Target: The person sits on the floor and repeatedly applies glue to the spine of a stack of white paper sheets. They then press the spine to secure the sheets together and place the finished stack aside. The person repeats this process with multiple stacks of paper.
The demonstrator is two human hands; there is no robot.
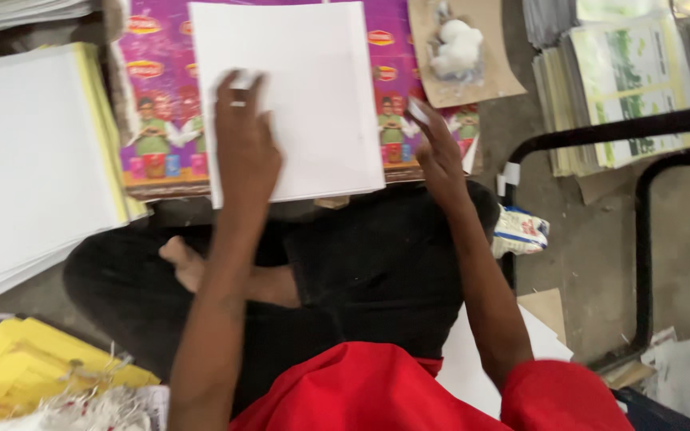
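On the floor, a tall stack of white sheets [33, 160] stands at the left; one white sheet [297, 96] already lies on the purple printed board [161, 88]. The left hand [243, 144] presses it flat, fingers spread; the right hand [438, 148] pinches a small white scrap [417, 109] beside it.

Sheet [305, 88] atop printed board [161, 88]; paper stack [29, 160] left; booklets [624, 88] right

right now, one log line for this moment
left hand: flat on white sheet | right hand: at sheet's right edge, grip unclear | sheet on purple printed stack
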